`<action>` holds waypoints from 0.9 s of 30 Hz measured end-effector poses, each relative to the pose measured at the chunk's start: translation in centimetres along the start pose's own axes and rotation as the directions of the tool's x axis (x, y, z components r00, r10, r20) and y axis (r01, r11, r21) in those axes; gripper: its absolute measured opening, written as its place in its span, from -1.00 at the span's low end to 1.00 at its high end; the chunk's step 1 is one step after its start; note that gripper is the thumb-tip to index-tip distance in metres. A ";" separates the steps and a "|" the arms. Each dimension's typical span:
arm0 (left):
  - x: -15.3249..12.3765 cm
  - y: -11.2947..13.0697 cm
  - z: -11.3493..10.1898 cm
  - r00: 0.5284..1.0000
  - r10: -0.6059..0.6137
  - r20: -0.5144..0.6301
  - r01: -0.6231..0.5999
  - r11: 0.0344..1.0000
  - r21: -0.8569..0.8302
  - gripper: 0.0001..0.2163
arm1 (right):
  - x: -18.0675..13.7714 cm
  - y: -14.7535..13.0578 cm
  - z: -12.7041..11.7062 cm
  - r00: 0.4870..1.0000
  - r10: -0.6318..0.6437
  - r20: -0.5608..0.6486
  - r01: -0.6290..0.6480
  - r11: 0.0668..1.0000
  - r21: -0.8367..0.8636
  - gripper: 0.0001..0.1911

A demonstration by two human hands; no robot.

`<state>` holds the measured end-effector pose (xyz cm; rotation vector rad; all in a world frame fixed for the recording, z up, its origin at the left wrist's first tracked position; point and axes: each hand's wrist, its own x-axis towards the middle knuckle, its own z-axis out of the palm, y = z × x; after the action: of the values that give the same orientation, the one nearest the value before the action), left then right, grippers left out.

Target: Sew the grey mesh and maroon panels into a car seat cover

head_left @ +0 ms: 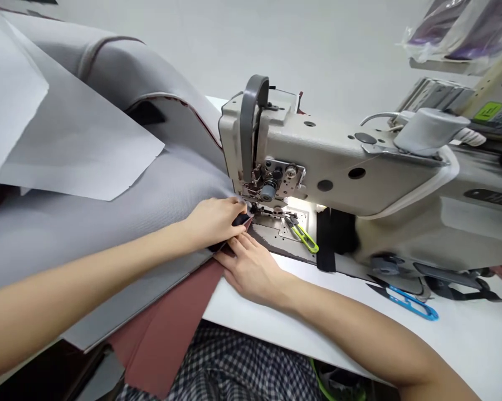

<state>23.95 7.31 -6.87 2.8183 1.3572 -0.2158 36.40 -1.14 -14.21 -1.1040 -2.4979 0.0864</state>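
At the sewing machine's needle area (pixel 254 207), my left hand (pixel 215 223) is closed on the edge of a large grey fabric piece (pixel 162 200), its thumb and fingertips pinching the layers. A dark patch shows under that hand. Just below and to the right, my right hand (pixel 254 268) grips the edge of a maroon fabric strip (pixel 171 323), fingers close together over it. The maroon strip lies along the grey piece's near edge and hangs off the table. Both hands are almost touching. The needle tip is hidden behind the left fingers.
The sewing machine (pixel 338 172) fills the right side. Green thread snips (pixel 304 236) lie on its bed, beside a black strap (pixel 326 239). Blue-handled snips (pixel 412 303) rest on the white table (pixel 463 345). Stiff pale sheets (pixel 83 133) cover the bulky fabric at left.
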 end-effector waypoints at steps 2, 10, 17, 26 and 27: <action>0.5 0.4 -0.3 0.994 0.064 0.085 -0.073 0.992 0.106 -0.78 | 0.1 0.0 0.1 0.999 -0.040 0.034 0.040 0.999 -0.020 -0.64; 1.6 0.8 -1.4 0.952 0.165 0.257 -0.197 0.975 0.105 -0.75 | 0.1 -0.5 0.3 0.993 -0.072 0.092 0.085 0.987 -0.138 -0.61; 3.1 -0.6 -1.7 0.927 0.159 0.339 -0.081 0.969 -0.233 -0.88 | -0.3 -0.5 0.7 0.998 -0.057 0.041 0.063 0.982 -0.177 -0.62; 3.1 -0.9 1.4 0.983 0.110 0.147 -0.078 0.974 -0.211 -0.66 | -0.1 0.7 0.2 0.994 0.001 0.105 0.008 0.996 -0.086 -0.62; 2.9 -0.7 1.5 0.987 0.104 0.124 -0.080 0.980 -0.182 -0.64 | -0.1 0.8 0.1 0.994 0.005 0.112 0.002 0.998 -0.066 -0.61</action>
<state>25.00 9.89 -8.64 2.6600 1.1543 -0.2629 37.01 -0.68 -14.49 -1.1573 -2.6165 0.0692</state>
